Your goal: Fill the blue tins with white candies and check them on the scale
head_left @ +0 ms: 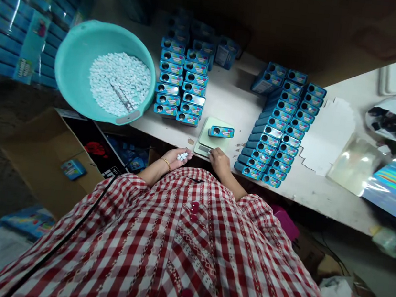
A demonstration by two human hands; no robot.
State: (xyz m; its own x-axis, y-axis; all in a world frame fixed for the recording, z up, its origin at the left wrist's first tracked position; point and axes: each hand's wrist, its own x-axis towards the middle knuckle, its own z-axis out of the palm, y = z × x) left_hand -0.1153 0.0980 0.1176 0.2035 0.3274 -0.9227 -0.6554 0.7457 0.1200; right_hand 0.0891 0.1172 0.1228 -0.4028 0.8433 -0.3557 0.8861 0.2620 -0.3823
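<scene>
My left hand [175,158] is cupped, palm up, around a small heap of white candies [182,156] at the table's front edge. My right hand [219,160] rests at the front right corner of a small pale digital scale [204,132], its fingers curled together; whether they pinch anything is too small to see. On the scale's platform lies one blue tin [221,131] with a round dark opening at one end. Left of the scale, a turquoise basin [73,75] holds many more white candies, with a metal scoop-like tool [121,95] lying in them.
Rows of blue tins [192,89] stand behind and left of the scale, and more rows [272,131] stand at its right. Packed tins [14,25] are piled at the far left. Below the basin sits an open cardboard box [54,145]. White paper [329,136] lies at the right.
</scene>
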